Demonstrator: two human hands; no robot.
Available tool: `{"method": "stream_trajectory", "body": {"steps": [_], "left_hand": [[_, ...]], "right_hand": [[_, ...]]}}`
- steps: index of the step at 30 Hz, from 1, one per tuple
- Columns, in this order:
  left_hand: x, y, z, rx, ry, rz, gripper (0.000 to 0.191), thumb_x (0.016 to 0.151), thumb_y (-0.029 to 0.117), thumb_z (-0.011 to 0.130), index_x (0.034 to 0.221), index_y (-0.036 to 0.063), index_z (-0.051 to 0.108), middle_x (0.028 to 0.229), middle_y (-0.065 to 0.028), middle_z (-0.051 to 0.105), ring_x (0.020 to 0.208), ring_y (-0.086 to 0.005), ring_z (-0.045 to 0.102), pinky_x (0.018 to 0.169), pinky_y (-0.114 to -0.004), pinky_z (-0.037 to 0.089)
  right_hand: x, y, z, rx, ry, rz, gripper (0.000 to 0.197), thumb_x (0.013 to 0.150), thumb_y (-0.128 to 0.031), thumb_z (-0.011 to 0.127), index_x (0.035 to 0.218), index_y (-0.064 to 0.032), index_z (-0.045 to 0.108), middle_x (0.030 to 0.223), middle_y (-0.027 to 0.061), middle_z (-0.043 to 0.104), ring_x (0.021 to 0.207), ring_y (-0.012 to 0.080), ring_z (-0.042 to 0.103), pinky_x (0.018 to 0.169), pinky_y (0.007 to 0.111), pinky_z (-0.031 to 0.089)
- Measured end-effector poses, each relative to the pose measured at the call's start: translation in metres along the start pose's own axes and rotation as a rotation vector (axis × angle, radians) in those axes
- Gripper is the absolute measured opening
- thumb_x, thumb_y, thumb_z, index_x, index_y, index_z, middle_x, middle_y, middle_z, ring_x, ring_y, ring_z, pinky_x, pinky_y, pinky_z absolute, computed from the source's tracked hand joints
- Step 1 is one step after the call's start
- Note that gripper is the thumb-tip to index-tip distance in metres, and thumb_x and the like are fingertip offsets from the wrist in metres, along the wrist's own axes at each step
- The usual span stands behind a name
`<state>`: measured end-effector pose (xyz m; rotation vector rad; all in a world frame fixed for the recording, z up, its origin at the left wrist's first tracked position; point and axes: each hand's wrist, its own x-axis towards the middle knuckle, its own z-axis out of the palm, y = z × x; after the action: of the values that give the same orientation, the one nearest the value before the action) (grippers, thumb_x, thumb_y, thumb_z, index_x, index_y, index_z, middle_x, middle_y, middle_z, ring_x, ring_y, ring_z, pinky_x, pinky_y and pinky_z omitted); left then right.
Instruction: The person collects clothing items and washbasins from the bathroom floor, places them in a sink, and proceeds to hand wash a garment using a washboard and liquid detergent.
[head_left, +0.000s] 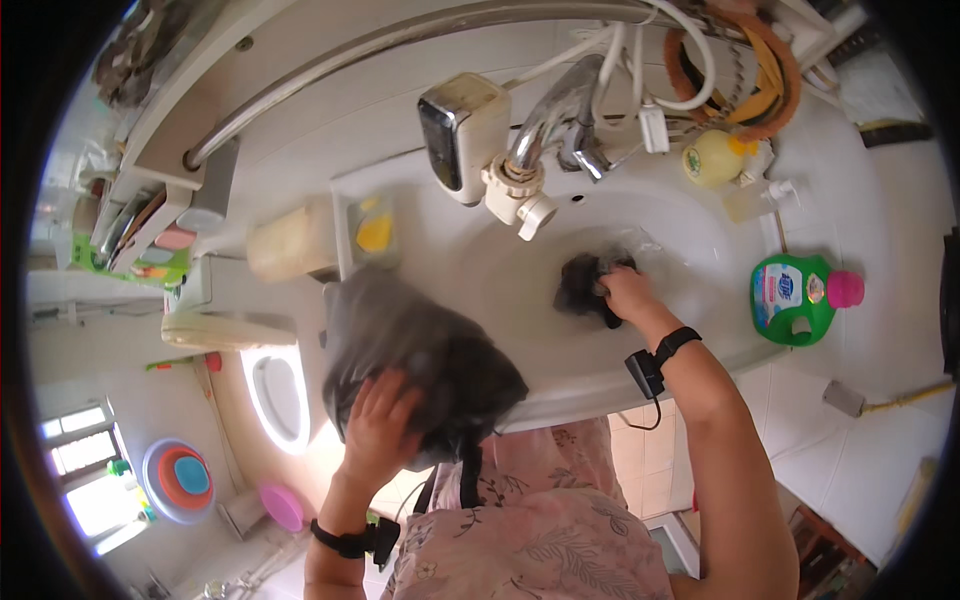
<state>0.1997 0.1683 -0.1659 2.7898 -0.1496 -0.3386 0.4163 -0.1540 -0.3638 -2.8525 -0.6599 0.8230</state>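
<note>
My right hand (628, 291) is closed on a wet dark cloth (583, 285) in the basin of a white washbasin (495, 300), where some water shows around it. At the basin's left front edge, my left hand (384, 420) lies against a large bundle of dark fabric (442, 352), blurred and partly see-through at its upper left; whether the fingers grip it cannot be told. A faucet with a white plastic valve (517, 195) hangs over the basin, its lever pointing down. Black bands with small devices are strapped to both wrists.
A green detergent bottle with a pink cap (789, 300) stands on the right rim. Behind it are a clear pump bottle (754, 201) and a yellow bottle (711, 159). A soap dish (371, 229) sits at the back left. A metal rail (360, 56) and white cables cross above.
</note>
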Motion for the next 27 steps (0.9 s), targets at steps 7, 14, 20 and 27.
{"method": "stream_trajectory", "body": {"steps": [7,14,20,27], "left_hand": [[0.002,0.0,-0.015,-0.133,0.042,-0.011,0.031,0.054,0.012,0.07,0.08,0.0009,0.058,0.099,-0.0156,0.054,0.101,-0.0334,0.048,0.089,-0.042,0.036],[0.048,0.04,-0.018,0.036,0.024,0.089,0.017,0.061,0.008,0.063,0.073,0.0043,0.051,0.082,-0.011,0.052,0.084,-0.0298,0.046,0.074,-0.039,0.034],[0.057,0.119,-0.004,-0.244,0.047,0.149,0.039,0.06,0.004,0.06,0.097,-0.0016,0.052,0.099,-0.0172,0.05,0.089,-0.0331,0.047,0.08,-0.039,0.037],[0.078,0.255,0.042,-1.692,-0.46,0.526,0.022,0.077,0.021,0.059,0.081,0.0006,0.053,0.095,-0.0181,0.053,0.087,-0.0298,0.051,0.077,-0.041,0.039]], "right_hand": [[-0.062,0.008,-0.031,1.287,0.399,-0.007,0.03,0.08,0.0,0.052,0.11,-0.0012,0.049,0.079,0.0037,0.056,0.074,0.0088,0.056,0.058,0.023,0.046],[-0.096,0.011,-0.015,0.641,0.922,0.064,0.041,0.081,-0.003,0.054,0.12,-0.0032,0.04,0.114,0.0097,0.05,0.091,0.0204,0.057,0.081,0.031,0.045],[-0.194,0.095,0.005,1.921,1.31,0.252,0.032,0.086,-0.03,0.046,0.107,-0.0053,0.049,0.099,0.0098,0.057,0.071,0.0126,0.053,0.065,0.026,0.044],[-0.25,0.252,0.208,2.4,1.276,0.874,0.024,0.082,-0.021,0.051,0.099,-0.0039,0.049,0.088,0.0092,0.056,0.064,0.0149,0.049,0.055,0.027,0.042]]}}
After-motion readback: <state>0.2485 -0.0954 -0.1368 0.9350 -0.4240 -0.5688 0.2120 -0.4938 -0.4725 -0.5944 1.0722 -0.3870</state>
